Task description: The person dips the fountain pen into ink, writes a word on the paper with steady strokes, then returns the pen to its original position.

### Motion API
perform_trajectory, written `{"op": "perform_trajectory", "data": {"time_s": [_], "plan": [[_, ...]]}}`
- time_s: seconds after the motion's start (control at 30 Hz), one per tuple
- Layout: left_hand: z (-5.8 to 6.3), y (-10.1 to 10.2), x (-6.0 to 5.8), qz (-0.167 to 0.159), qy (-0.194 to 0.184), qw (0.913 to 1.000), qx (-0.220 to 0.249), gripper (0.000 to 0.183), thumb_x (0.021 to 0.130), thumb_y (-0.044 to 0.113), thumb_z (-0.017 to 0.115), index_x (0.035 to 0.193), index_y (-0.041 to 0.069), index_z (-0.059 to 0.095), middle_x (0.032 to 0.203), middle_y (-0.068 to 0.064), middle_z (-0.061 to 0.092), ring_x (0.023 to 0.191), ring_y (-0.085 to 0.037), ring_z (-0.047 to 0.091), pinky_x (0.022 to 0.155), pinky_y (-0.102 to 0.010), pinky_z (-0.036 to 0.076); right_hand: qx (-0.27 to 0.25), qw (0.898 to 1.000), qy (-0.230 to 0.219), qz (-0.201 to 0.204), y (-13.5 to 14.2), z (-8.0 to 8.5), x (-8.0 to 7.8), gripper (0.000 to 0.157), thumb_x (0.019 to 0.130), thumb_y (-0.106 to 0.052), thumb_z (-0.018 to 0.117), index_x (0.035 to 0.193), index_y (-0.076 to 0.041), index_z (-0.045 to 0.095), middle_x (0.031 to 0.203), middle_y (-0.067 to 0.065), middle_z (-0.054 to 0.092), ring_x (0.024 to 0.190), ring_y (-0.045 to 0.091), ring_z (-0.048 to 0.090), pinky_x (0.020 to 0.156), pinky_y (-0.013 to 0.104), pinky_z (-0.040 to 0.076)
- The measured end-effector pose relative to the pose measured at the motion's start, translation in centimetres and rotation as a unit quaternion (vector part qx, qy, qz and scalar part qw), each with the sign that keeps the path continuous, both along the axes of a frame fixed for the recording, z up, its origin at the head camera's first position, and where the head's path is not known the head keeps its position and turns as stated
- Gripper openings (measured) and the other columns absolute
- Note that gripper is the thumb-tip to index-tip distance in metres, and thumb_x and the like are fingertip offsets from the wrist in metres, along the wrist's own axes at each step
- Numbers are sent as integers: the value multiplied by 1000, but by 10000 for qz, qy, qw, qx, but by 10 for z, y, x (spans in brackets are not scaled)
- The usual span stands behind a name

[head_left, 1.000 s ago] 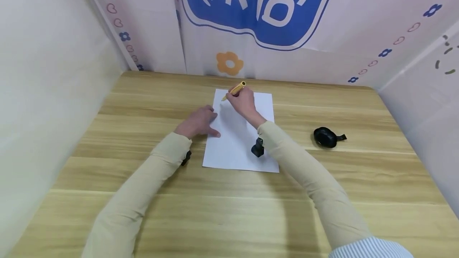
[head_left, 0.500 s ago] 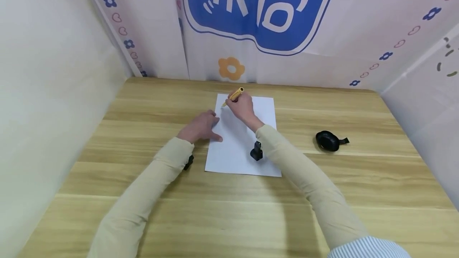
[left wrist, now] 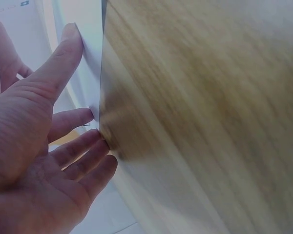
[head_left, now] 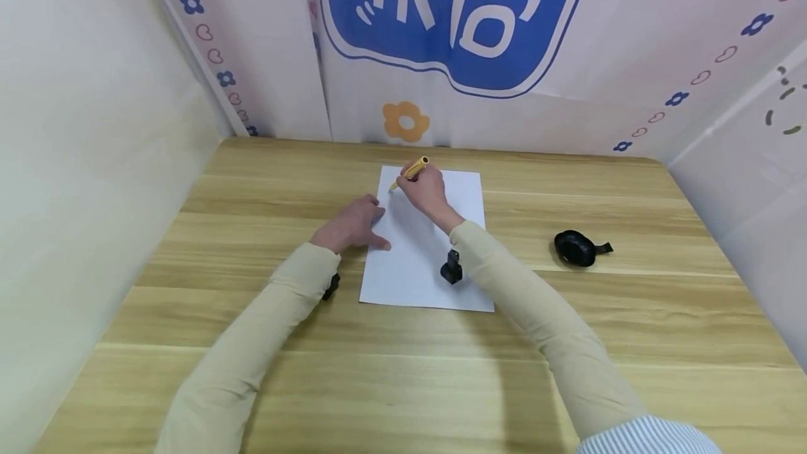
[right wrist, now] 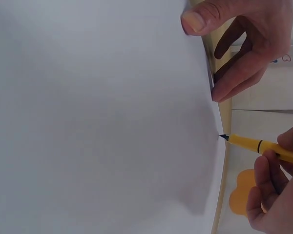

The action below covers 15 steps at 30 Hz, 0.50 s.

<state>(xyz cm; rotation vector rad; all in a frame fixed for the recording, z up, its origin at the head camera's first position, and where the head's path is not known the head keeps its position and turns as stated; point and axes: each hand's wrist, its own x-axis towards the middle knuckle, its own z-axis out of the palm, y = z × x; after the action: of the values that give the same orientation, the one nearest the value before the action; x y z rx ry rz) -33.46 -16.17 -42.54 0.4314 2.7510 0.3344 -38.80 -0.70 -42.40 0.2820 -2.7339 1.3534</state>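
Note:
My right hand (head_left: pixel 426 188) pinches a yellow fountain pen (head_left: pixel 414 169) over the upper left part of a white sheet of paper (head_left: pixel 403 272). In the right wrist view the dark nib of the fountain pen (right wrist: pixel 268 147) points down at the sheet, at or very near its surface. I see no clear mark on the paper. At the sheet's left edge, my left hand (head_left: pixel 354 224) rests with spread, fairly straight fingers. Its thumb (left wrist: pixel 68 41) lies on the paper in the left wrist view, and the fingertips touch near the edge.
A small black oval object with a short tab (head_left: pixel 575 249) lies on the wooden table (head_left: pixel 391 384) to the right. Black devices (head_left: pixel 451 268) sit at both wrists. A printed wall sheet (head_left: pixel 536 118) rises behind the table, with white walls at both sides.
The head view has shifted slightly, so the scene sits lower in the picture. Both hands and the fountain pen keep nearly the same places on the paper.

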Motion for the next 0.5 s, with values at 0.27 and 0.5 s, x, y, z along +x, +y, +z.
{"op": "perform_trajectory", "data": {"time_s": [0.27, 0.5], "plan": [[3, 0, 2, -101, 28, 9999, -33, 80, 76, 39, 77, 138, 0, 45, 147, -21, 37, 133, -35, 39, 113, -44, 34, 32, 9999, 28, -92, 10, 0, 0, 16, 87, -13, 61, 99, -4, 65, 94, 12, 68, 74, 17, 58, 61, 20, 46], [2, 0, 2, -104, 71, 9999, 7, 81, 76, 39, 78, 139, 1, 44, 148, -21, 36, 134, -35, 39, 114, -45, 33, -40, 9998, 4, -181, 21, 1, 1, 15, 87, -14, 61, 96, -3, 65, 92, 13, 67, 74, 17, 56, 60, 20, 42]]}}
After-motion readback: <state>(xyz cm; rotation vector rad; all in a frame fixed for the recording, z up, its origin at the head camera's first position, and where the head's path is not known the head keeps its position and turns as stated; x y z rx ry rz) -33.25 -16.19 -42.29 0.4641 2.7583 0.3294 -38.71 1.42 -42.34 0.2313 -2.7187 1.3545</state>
